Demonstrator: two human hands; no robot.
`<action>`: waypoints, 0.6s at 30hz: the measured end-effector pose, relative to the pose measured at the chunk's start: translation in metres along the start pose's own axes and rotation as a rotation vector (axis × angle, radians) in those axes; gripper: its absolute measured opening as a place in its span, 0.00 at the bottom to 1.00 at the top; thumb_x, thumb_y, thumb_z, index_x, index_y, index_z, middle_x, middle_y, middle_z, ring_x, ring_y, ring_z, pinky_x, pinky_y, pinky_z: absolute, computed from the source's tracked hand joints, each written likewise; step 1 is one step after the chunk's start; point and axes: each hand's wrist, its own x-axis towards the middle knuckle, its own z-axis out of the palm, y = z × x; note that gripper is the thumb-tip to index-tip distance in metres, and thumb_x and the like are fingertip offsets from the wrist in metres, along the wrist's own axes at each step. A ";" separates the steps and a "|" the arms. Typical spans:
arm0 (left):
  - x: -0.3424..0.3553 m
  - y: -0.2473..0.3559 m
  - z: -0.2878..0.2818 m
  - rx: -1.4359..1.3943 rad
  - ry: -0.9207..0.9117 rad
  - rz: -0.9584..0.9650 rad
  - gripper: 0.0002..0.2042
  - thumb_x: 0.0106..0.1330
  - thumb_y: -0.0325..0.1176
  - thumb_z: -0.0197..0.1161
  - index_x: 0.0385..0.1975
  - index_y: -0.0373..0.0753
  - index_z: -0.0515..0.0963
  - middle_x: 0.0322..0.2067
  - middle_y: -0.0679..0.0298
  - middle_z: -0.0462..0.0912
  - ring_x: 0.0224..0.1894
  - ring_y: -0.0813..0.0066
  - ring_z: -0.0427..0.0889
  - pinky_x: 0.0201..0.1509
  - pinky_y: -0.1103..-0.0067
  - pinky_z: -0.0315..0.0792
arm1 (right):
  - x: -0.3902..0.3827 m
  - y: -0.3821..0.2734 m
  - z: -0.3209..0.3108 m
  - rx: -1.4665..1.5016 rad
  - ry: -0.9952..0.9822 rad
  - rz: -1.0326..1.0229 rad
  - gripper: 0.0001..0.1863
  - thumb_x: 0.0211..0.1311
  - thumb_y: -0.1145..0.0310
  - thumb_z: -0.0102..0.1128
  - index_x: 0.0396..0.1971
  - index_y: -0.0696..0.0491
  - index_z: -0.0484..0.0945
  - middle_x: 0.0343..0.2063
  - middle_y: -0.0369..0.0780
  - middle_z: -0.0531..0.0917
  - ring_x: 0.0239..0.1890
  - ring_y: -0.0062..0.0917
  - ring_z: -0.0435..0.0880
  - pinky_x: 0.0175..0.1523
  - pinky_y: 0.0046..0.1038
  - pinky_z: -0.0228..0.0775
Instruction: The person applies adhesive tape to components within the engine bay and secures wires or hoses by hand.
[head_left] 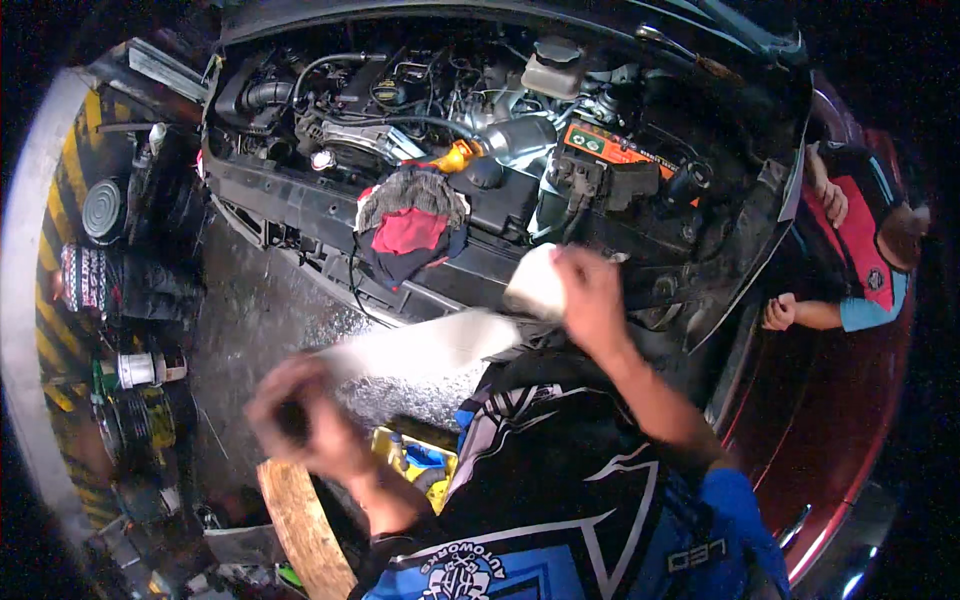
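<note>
While an open engine bay [300, 205] takes up the far side of the scene, we hold a white strip [430, 348] out in front of its near edge. Closest to our work lies a cloth bundle [412, 232], grey, red and dark, on the front of the car just beyond the strip, taking up that part of the edge. Beyond it we see a yellow-orange piece [455, 157], a metallic cylinder [518, 138], a battery [612, 150] with an orange label, and a pale reservoir [553, 70] at the far side. To the near side, between our left forearm and our torso, sits a yellow box [381, 441] with something blue in it; a curved brown board [300, 525] stands left of it. At far right a co-worker [865, 235] leans by a red car [830, 430], well apart from us. The strip's long axis runs from near left to far right, roughly level, its left end toward our left hand [325, 430] and its right end just below a white roll [535, 283]. Our right hand [590, 300] is closed around that roll; our left fingers are curled and blurred, and we cannot tell whether they grip the strip or how far apart they stand.
</note>
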 end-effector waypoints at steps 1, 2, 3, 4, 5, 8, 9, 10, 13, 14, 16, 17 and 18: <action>0.024 -0.011 -0.030 0.024 0.059 0.145 0.06 0.60 0.17 0.63 0.30 0.32 0.73 0.31 0.56 0.81 0.34 0.68 0.79 0.42 0.73 0.77 | 0.012 0.010 0.003 0.133 0.128 0.074 0.18 0.71 0.58 0.53 0.32 0.59 0.81 0.21 0.44 0.81 0.21 0.31 0.77 0.31 0.32 0.69; 0.032 -0.014 -0.049 -0.043 0.097 0.037 0.05 0.61 0.18 0.63 0.30 0.31 0.73 0.31 0.55 0.82 0.34 0.69 0.79 0.42 0.73 0.77 | 0.023 0.008 -0.006 0.046 0.191 0.018 0.19 0.72 0.58 0.53 0.33 0.60 0.81 0.23 0.44 0.82 0.23 0.30 0.79 0.33 0.32 0.70; 0.040 -0.006 -0.059 0.090 -0.064 0.078 0.04 0.61 0.18 0.63 0.32 0.30 0.76 0.33 0.55 0.83 0.35 0.69 0.81 0.44 0.74 0.76 | 0.030 0.001 -0.011 -0.039 0.232 -0.038 0.19 0.72 0.58 0.52 0.34 0.60 0.80 0.25 0.44 0.83 0.25 0.29 0.80 0.35 0.31 0.72; 0.041 -0.007 -0.061 0.169 -0.180 0.052 0.04 0.61 0.17 0.64 0.34 0.30 0.77 0.33 0.56 0.84 0.36 0.69 0.82 0.45 0.75 0.76 | 0.030 -0.018 0.001 0.018 0.294 -0.122 0.15 0.71 0.61 0.55 0.35 0.60 0.80 0.29 0.45 0.83 0.28 0.31 0.81 0.39 0.31 0.73; 0.043 -0.008 -0.062 0.247 -0.295 0.026 0.05 0.60 0.17 0.64 0.35 0.30 0.79 0.34 0.57 0.85 0.37 0.70 0.82 0.46 0.77 0.76 | 0.036 -0.019 0.007 -0.097 0.230 -0.365 0.13 0.67 0.65 0.59 0.34 0.61 0.79 0.30 0.44 0.83 0.31 0.30 0.81 0.40 0.30 0.72; 0.059 -0.013 -0.037 0.274 -0.591 0.132 0.07 0.58 0.18 0.65 0.36 0.33 0.80 0.34 0.57 0.85 0.36 0.67 0.85 0.43 0.78 0.76 | 0.064 -0.026 0.030 -0.307 0.121 -0.852 0.10 0.60 0.66 0.65 0.34 0.59 0.80 0.31 0.42 0.82 0.37 0.36 0.81 0.43 0.35 0.73; 0.057 -0.012 -0.020 0.233 -0.612 0.127 0.07 0.59 0.18 0.65 0.36 0.34 0.80 0.33 0.57 0.85 0.35 0.65 0.85 0.42 0.77 0.76 | 0.071 -0.015 0.042 -0.338 0.060 -0.886 0.11 0.58 0.66 0.67 0.34 0.58 0.81 0.32 0.41 0.82 0.40 0.37 0.80 0.46 0.36 0.73; 0.060 -0.009 -0.011 0.268 -0.661 0.170 0.06 0.59 0.20 0.65 0.35 0.35 0.80 0.32 0.58 0.85 0.35 0.64 0.85 0.41 0.77 0.76 | 0.077 -0.008 0.055 -0.484 -0.035 -0.916 0.12 0.57 0.66 0.67 0.36 0.57 0.81 0.35 0.41 0.81 0.44 0.37 0.79 0.50 0.38 0.72; 0.056 -0.013 0.006 0.312 -0.759 0.180 0.06 0.59 0.21 0.66 0.35 0.36 0.79 0.32 0.58 0.84 0.33 0.63 0.85 0.40 0.75 0.76 | 0.065 -0.001 0.087 -0.576 0.041 -0.917 0.17 0.55 0.64 0.68 0.43 0.55 0.80 0.45 0.42 0.78 0.56 0.40 0.72 0.60 0.42 0.67; 0.055 -0.013 0.009 0.301 -0.781 0.184 0.06 0.59 0.21 0.66 0.35 0.36 0.79 0.32 0.58 0.84 0.33 0.63 0.85 0.40 0.75 0.76 | 0.049 -0.012 0.089 -0.449 0.095 -0.855 0.21 0.56 0.63 0.67 0.48 0.55 0.78 0.48 0.44 0.76 0.59 0.41 0.70 0.61 0.42 0.66; 0.047 -0.008 0.020 0.299 -0.820 0.211 0.07 0.58 0.20 0.67 0.35 0.36 0.79 0.32 0.58 0.85 0.34 0.63 0.85 0.40 0.75 0.77 | 0.017 -0.032 0.071 -0.113 0.010 -0.640 0.24 0.58 0.65 0.67 0.53 0.58 0.75 0.50 0.45 0.78 0.57 0.39 0.74 0.62 0.37 0.67; 0.043 -0.008 0.028 0.282 -0.841 0.212 0.07 0.58 0.20 0.67 0.35 0.36 0.79 0.32 0.58 0.85 0.34 0.63 0.85 0.40 0.75 0.77 | 0.002 -0.036 0.061 0.045 -0.035 -0.525 0.24 0.58 0.66 0.68 0.53 0.58 0.75 0.50 0.45 0.79 0.55 0.37 0.77 0.61 0.35 0.68; 0.040 -0.007 0.038 0.221 -0.854 0.222 0.07 0.58 0.20 0.67 0.35 0.36 0.79 0.32 0.58 0.85 0.34 0.64 0.85 0.40 0.75 0.77 | -0.013 -0.032 0.058 0.034 -0.023 -0.509 0.24 0.58 0.66 0.68 0.53 0.58 0.75 0.50 0.45 0.79 0.55 0.37 0.77 0.61 0.35 0.68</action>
